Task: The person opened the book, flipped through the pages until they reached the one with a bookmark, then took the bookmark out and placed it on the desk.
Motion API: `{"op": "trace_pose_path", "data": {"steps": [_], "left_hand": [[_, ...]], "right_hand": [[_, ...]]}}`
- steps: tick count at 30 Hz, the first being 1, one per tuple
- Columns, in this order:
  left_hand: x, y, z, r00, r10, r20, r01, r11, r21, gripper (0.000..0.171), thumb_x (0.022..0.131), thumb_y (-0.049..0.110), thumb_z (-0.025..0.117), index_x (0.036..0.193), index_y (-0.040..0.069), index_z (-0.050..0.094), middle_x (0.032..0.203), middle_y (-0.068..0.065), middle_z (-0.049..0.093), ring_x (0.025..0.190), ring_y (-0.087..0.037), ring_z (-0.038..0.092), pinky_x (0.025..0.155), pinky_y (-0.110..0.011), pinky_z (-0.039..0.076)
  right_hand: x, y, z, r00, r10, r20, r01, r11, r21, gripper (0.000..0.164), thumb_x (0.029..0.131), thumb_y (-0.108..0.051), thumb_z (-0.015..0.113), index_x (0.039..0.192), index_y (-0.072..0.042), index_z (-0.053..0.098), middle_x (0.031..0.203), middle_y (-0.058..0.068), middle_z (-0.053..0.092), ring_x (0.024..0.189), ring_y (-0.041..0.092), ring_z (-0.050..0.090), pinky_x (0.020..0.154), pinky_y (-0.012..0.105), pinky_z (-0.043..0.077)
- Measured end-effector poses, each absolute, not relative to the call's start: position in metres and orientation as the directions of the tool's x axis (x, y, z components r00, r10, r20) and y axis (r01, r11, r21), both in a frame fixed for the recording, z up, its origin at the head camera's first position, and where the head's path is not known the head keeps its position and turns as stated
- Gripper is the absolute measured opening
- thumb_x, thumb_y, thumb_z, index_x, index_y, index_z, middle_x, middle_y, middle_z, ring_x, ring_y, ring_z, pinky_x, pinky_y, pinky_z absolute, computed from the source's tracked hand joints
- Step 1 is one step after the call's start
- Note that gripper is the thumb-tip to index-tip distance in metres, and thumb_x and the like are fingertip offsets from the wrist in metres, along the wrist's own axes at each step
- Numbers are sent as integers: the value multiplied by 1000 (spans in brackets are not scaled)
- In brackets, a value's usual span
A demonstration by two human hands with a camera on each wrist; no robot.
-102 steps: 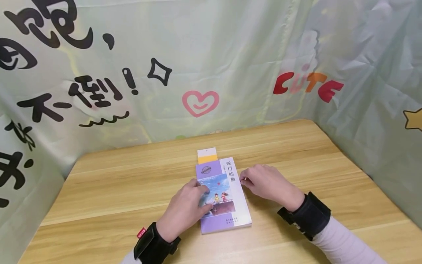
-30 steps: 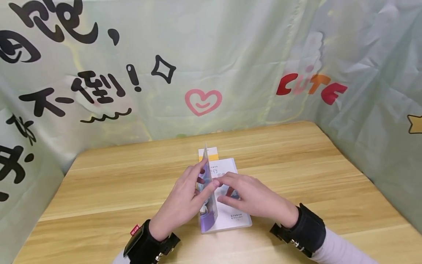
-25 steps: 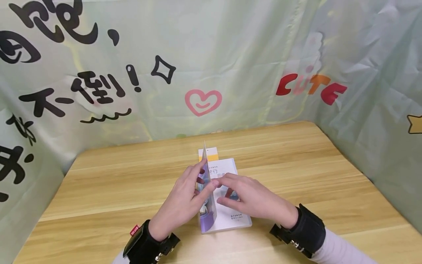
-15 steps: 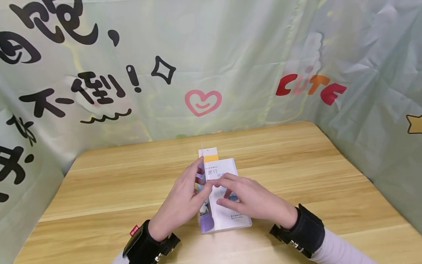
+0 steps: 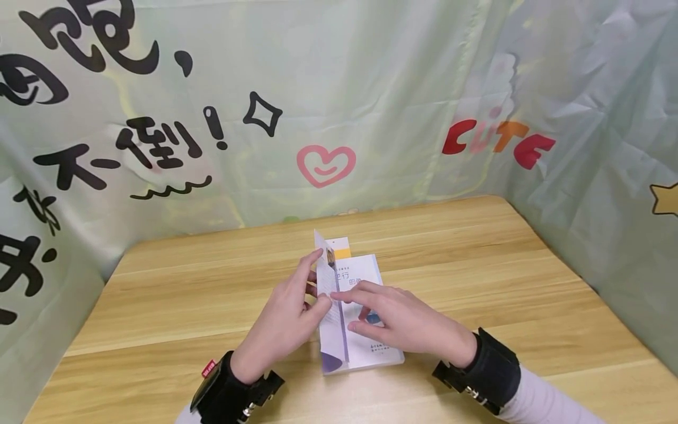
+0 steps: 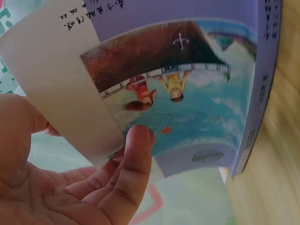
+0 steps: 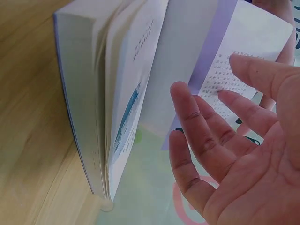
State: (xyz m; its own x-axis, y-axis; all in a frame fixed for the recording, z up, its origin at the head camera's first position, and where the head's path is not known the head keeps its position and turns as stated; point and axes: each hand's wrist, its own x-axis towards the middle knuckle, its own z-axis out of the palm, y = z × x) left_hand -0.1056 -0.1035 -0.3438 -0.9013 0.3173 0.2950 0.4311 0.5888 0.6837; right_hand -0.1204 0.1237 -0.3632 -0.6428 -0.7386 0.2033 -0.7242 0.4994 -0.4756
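A paperback book (image 5: 365, 353) lies on the table with its front cover (image 6: 192, 108) raised along the left spine. The cover's outside is purple and white with a picture of two seated children under a blue sky. My left hand (image 5: 281, 312) pinches the free edge of this cover, fingers on the picture side and thumb on the inner side. An inner flap (image 7: 239, 42) with small print shows inside the cover. Over the white title page hovers my right hand (image 5: 408, 318), fingers spread and loosely bent, with its index fingertip right at the flap and left thumb.
A white and yellow card (image 5: 342, 246) sticks out past the book's far edge. The wooden table (image 5: 201, 288) extends around the book. Behind and to the right hangs a pale printed cloth (image 5: 386, 118).
The cover, flat at first with the right hand beside the book, has been lifted and swung left, baring the title page and inner flap. The right hand has moved over the page.
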Motion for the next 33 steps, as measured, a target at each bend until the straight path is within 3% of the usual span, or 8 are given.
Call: {"op": "trace_pose_path", "data": {"steps": [6,14,19,22,24,29,33], "left_hand": [[-106,-113,-341,-907,297,300,422,622,660,65,84,11,59,146,15,40,103,4,61,82,-3,59,63,-20,52],[-106,-127,-340,-891,313,330,451,697,557,65,82,15,61,145,10,43,124,-1,51,93,-11,55,64,-21,51],[-105,-137,-342,-862,329,386,488,742,459,65,81,14,62,144,11,45,142,-6,37,112,-18,49,83,-33,47],[-105,-142,-344,-843,345,413,512,749,419,63,80,13,61,142,9,47,148,-8,32,128,-21,38,92,-38,43],[-105,-145,-345,-832,360,423,527,751,398,62,80,12,60,141,8,48,151,-8,30,131,-22,35,91,-38,43],[-103,-153,-348,-822,378,426,540,755,373,60,79,9,59,139,11,52,152,-7,29,130,-20,36,71,-32,42],[-102,-158,-353,-828,378,414,532,765,364,59,79,9,60,138,13,54,153,-6,29,133,-21,34,81,-37,46]], "right_hand": [[-120,125,-364,-652,-735,188,-722,526,-449,47,94,-35,61,138,-20,55,117,-6,58,84,5,57,67,21,48],[-122,130,-367,-698,-697,164,-716,670,-198,40,86,-36,70,121,-17,69,102,-5,59,67,6,47,56,22,42],[-123,133,-371,-730,-673,120,-684,720,-121,39,82,-38,75,114,-17,72,97,-4,58,70,9,47,57,23,41],[-125,135,-372,-743,-663,95,-670,735,-106,40,80,-40,76,113,-18,72,97,-4,57,72,10,47,58,24,40],[-125,136,-373,-750,-656,82,-661,743,-105,40,79,-41,76,112,-18,73,97,-4,58,72,10,46,57,24,40],[-126,138,-373,-764,-643,61,-645,757,-100,42,79,-41,76,113,-17,73,100,-2,58,71,12,46,56,24,39],[-127,138,-373,-766,-641,48,-642,760,-101,43,78,-38,78,114,-16,72,102,-1,59,72,13,46,57,25,40]]}}
